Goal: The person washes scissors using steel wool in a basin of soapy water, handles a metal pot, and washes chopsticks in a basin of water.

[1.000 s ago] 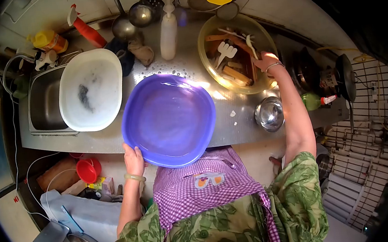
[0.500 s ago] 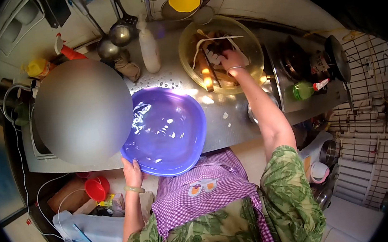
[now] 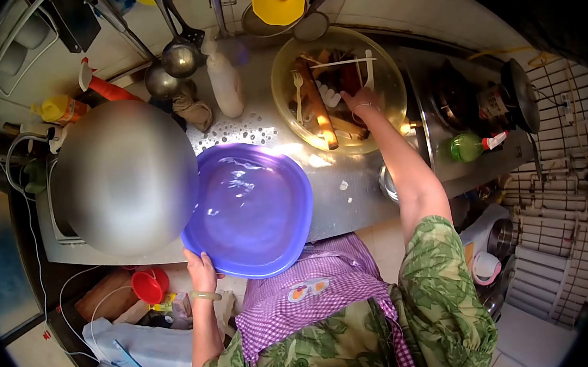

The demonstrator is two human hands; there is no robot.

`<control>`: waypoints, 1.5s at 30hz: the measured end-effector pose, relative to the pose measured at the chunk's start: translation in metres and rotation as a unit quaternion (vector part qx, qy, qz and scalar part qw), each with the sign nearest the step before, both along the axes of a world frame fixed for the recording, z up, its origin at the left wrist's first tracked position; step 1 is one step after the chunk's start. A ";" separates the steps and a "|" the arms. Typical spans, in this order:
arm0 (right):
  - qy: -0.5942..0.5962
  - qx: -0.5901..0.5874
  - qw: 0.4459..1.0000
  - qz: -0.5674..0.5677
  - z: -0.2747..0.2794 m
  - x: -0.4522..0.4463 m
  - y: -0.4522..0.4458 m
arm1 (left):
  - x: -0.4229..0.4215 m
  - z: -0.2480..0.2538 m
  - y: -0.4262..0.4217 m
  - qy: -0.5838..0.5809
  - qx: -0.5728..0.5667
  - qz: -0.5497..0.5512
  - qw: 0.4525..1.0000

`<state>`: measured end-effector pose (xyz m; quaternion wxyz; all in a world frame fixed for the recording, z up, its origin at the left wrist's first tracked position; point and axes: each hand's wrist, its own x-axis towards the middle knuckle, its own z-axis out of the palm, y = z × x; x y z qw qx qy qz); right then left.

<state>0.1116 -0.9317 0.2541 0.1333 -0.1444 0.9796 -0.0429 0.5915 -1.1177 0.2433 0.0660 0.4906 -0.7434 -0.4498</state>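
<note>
My left hand grips the lower left rim of a purple basin that holds water and overhangs the counter's front edge. At the back right, my right hand is inside a yellowish translucent basin, its fingers closed at a white utensil; how firmly it is held is unclear. Around the hand in that basin lie a brown wooden stick, a pale fork and several other utensils.
A blurred round patch covers the left of the counter. A white pump bottle and a cloth are behind the purple basin. A green spray bottle, a metal bowl and a stove are at the right.
My right hand moved from the basin's right rim into its middle, among the utensils, which have shifted. My left hand stays on the purple basin's rim. The view has shifted.
</note>
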 end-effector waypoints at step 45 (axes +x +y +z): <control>-0.036 -0.468 0.851 -0.236 -0.111 -0.114 0.024 | -0.001 -0.007 -0.004 -0.065 -0.002 0.021 0.998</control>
